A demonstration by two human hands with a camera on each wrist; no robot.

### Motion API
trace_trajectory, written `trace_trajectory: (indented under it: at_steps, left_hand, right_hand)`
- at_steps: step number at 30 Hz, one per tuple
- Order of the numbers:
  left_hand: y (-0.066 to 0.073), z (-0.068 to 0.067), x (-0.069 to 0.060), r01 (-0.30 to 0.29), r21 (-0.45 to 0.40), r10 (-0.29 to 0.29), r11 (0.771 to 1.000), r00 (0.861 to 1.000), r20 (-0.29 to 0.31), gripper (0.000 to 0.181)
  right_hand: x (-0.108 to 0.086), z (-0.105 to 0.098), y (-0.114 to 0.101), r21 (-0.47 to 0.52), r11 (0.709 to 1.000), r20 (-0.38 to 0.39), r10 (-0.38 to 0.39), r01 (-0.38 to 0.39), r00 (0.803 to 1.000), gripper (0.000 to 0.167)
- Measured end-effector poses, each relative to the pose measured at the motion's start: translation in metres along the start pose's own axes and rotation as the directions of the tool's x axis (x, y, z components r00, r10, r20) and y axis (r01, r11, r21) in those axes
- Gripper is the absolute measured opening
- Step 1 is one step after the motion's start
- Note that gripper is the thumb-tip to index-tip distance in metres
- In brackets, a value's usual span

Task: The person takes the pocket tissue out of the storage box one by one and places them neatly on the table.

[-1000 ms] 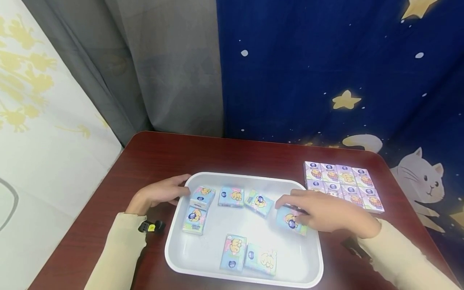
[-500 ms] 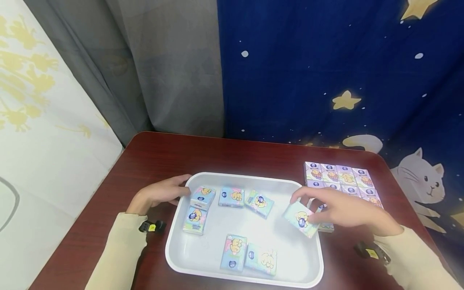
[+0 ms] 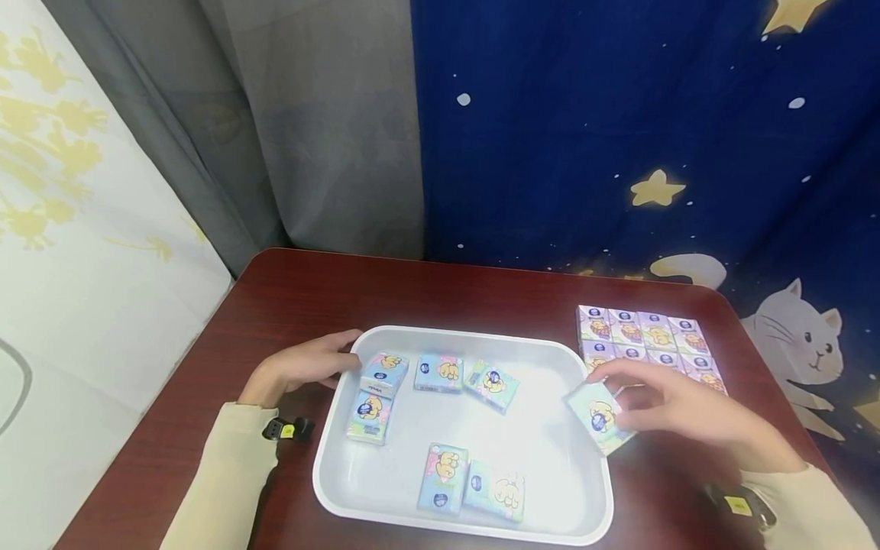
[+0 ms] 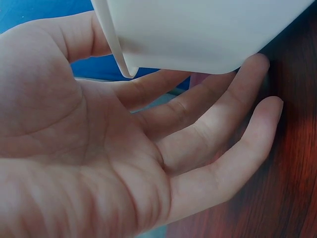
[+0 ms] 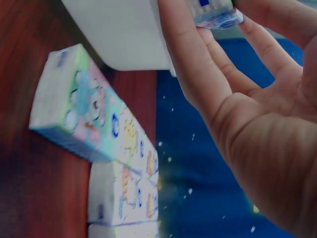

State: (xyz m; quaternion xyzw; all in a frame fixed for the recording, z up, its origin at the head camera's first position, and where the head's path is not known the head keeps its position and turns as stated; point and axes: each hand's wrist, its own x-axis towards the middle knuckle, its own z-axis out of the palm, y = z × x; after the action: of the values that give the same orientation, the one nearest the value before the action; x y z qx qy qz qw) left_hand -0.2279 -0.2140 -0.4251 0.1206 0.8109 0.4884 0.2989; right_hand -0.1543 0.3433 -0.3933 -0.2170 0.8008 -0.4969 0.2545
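Note:
My right hand (image 3: 677, 405) pinches a blue tissue pack (image 3: 600, 416) above the right rim of a white plastic tray (image 3: 550, 451). The pack is tilted, and in the right wrist view only an end of the held tissue pack (image 5: 215, 17) shows. At the tray's far left corner, my left hand (image 3: 309, 365) grips the rim; in the left wrist view the fingers of this left hand (image 4: 198, 129) bend along the outer wall of the tray (image 4: 188, 34). Inside the tray lie several more blue packs, among them a tissue pack (image 3: 440, 374) at the back and another tissue pack (image 3: 443, 477) near the front.
Right of the tray, purple tissue packs (image 3: 656, 332) stand in tight rows on the dark red table (image 3: 302, 294). A blue tissue pack (image 5: 89, 106) stands against them, seen in the right wrist view. A dark blue curtain (image 3: 550, 153) hangs behind the table.
My right hand has lifted a blue tissue pack from the tray's right side and carried it rightward over the rim. My left hand and the tray have stayed in place.

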Motion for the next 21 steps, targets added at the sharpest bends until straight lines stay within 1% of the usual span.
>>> trace_trajectory:
  at_steps: [1, 3, 8, 12, 18, 19, 21]
  left_hand:
    - [0.000, 0.000, 0.000, 0.001, 0.001, -0.001, 1.000, 1.000, 0.001, 0.048]
    - [0.001, 0.000, 0.000, 0.001, -0.002, -0.001, 1.000, 1.000, 0.002, 0.048]
    - [0.000, 0.000, 0.000, 0.001, -0.007, -0.001, 1.000, 1.000, 0.002, 0.050]
    - [0.002, 0.001, -0.001, -0.006, -0.006, 0.006, 1.000, 1.000, 0.007, 0.051]
    - [0.005, 0.002, -0.003, -0.013, -0.003, 0.013, 1.000, 1.000, 0.014, 0.051]
    - [0.005, 0.002, -0.003, -0.014, -0.004, 0.014, 1.000, 1.000, 0.015, 0.051]
    - [0.004, 0.002, -0.003, -0.015, -0.004, 0.015, 1.000, 1.000, 0.015, 0.051]
  right_hand:
    - [-0.003, -0.001, 0.002, 0.025, 1.000, -0.007, 0.016, -0.016, 1.000, 0.048]
    - [-0.010, -0.002, 0.008, 0.075, 0.997, -0.016, 0.022, -0.020, 1.000, 0.050]
    - [-0.024, -0.005, 0.024, 0.147, 0.989, -0.068, -0.001, 0.011, 0.998, 0.054]
    - [-0.036, -0.007, 0.038, 0.217, 0.976, -0.085, 0.034, -0.015, 0.996, 0.056]
    - [-0.051, -0.012, 0.063, 0.248, 0.968, -0.119, -0.006, 0.036, 0.993, 0.057]
    - [-0.053, -0.013, 0.068, 0.253, 0.967, -0.128, -0.004, 0.037, 0.992, 0.057]
    - [-0.057, -0.015, 0.077, 0.269, 0.963, -0.140, 0.031, 0.007, 0.990, 0.056]
